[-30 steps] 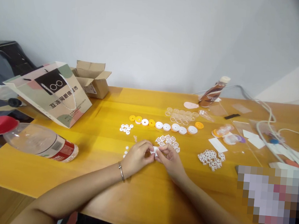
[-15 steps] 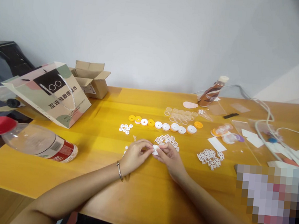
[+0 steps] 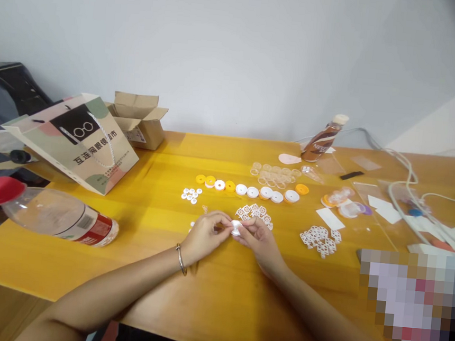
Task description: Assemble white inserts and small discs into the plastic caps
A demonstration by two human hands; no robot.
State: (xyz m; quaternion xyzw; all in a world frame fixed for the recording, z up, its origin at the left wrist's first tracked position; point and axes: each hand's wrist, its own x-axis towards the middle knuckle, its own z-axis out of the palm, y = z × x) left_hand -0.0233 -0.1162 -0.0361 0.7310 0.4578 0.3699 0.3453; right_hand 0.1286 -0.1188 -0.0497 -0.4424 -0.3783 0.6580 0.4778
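Note:
Between the fingertips of my left hand (image 3: 208, 234) and my right hand (image 3: 259, 239) is a small white round piece (image 3: 236, 227). Both hands are closed in a pinch on it from either side, above the wooden table. Just beyond my hands lies a pile of white openwork pieces (image 3: 254, 213), partly covered by my right fingers. Farther back runs a row of white and yellow discs (image 3: 252, 193). Small white round caps (image 3: 190, 195) are grouped beyond my left hand, and a few more white bits are partly hidden behind it.
Clear rings (image 3: 275, 176) lie behind the discs. More openwork pieces (image 3: 319, 240) are to the right. A brown-labelled bottle (image 3: 321, 141) stands at the back. On the left are a paper bag (image 3: 90, 145), a cardboard box (image 3: 146, 126) and a large plastic bottle (image 3: 56, 214) lying down. Cables (image 3: 405, 181) cross the right.
The white piece has turned slightly between my fingertips. Both hands stay in nearly the same place.

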